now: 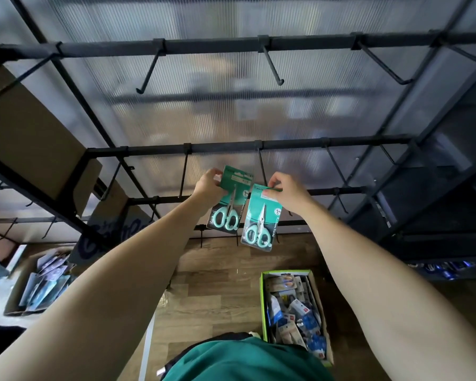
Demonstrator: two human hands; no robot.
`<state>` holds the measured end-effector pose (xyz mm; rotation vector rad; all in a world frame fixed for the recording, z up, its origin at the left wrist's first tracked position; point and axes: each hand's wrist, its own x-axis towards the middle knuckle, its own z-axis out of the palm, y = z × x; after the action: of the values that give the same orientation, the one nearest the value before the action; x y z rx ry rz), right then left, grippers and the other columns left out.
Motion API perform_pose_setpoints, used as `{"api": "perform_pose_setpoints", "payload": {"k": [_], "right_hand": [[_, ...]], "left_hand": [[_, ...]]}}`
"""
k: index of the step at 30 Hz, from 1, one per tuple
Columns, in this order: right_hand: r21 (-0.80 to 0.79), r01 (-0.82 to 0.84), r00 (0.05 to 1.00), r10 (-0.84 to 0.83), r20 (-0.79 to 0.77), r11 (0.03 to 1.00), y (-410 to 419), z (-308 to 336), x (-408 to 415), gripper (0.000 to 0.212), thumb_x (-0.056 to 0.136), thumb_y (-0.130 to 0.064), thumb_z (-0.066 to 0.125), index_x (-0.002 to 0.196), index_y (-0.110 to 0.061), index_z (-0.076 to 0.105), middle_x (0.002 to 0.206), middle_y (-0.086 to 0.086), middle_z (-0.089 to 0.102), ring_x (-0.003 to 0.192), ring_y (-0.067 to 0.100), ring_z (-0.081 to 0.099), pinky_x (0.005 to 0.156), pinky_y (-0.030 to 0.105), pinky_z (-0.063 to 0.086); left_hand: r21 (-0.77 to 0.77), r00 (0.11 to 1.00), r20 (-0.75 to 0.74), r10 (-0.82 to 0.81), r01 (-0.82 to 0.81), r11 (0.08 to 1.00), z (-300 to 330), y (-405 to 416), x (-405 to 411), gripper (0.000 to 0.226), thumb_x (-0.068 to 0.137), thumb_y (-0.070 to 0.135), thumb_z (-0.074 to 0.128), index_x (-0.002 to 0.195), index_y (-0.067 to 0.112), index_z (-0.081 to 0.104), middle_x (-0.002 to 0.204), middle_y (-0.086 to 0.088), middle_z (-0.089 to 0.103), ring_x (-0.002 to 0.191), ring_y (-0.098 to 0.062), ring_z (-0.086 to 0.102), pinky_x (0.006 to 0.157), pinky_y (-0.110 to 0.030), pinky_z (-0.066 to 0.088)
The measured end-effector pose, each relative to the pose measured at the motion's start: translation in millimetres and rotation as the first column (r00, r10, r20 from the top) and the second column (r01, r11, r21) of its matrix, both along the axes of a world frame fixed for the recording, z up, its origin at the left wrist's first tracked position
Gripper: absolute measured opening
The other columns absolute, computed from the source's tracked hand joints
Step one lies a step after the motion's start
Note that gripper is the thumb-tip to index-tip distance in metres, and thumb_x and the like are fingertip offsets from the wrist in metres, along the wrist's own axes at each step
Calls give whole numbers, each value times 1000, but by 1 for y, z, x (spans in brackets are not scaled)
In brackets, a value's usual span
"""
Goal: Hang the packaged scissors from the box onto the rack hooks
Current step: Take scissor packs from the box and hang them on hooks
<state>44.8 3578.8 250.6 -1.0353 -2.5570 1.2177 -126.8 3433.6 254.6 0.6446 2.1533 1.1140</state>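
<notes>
Two packs of mint-handled scissors on green cards are held up in front of the black rack. My left hand point(210, 186) pinches the top edge of the left pack point(229, 200). My right hand point(285, 190) pinches the top of the right pack point(261, 218), which hangs a little lower. Both packs sit just below the rack's middle bar point(286, 145), between two of its hooks point(262, 171). On the floor at the lower right stands the green-edged box point(263, 303), filled with several packaged items.
The upper bar carries bare hooks point(272, 64). Cardboard boxes point(30, 138) sit on the rack at the left. Another open carton of packs point(39, 281) lies on the floor at the left. Dark shelving point(437, 188) stands to the right. The floor is wood-patterned.
</notes>
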Motion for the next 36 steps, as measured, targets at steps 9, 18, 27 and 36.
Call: {"api": "perform_pose_setpoints", "payload": {"k": [9, 18, 27, 36], "right_hand": [[-97, -8, 992, 20, 126, 995, -1, -25, 34, 16, 91, -26, 69, 94, -16, 57, 111, 2, 68, 89, 10, 66, 54, 21, 47], [-68, 99, 995, -97, 30, 993, 2, 28, 40, 8, 94, -31, 64, 92, -27, 59, 96, -4, 65, 78, 9, 63, 54, 21, 44], [33, 356, 930, -351, -106, 934, 17, 114, 71, 15, 93, -21, 64, 80, -21, 56, 87, 8, 61, 74, 20, 54, 63, 29, 39], [183, 491, 863, -446, -237, 852, 60, 183, 170, 5, 94, -16, 60, 96, -15, 64, 87, 4, 62, 74, 17, 54, 61, 27, 38]], "left_hand": [[-131, 995, -71, -67, 58, 990, -30, -6, 3, 31, 85, 1, 65, 112, 14, 64, 101, -7, 69, 86, -23, 68, 73, -38, 60], [65, 997, 79, -20, 15, 998, 14, 1, 5, 39, 93, -6, 48, 126, 15, 51, 111, -2, 60, 90, -13, 62, 60, -19, 50], [315, 968, 69, -243, 209, 926, 105, 27, 34, 37, 89, -13, 46, 114, 13, 56, 104, -6, 64, 88, -22, 64, 70, -33, 57], [419, 923, -21, -383, 356, 835, 150, 68, 126, 41, 92, -11, 48, 131, 3, 48, 118, -7, 62, 102, -22, 63, 69, -19, 57]]}}
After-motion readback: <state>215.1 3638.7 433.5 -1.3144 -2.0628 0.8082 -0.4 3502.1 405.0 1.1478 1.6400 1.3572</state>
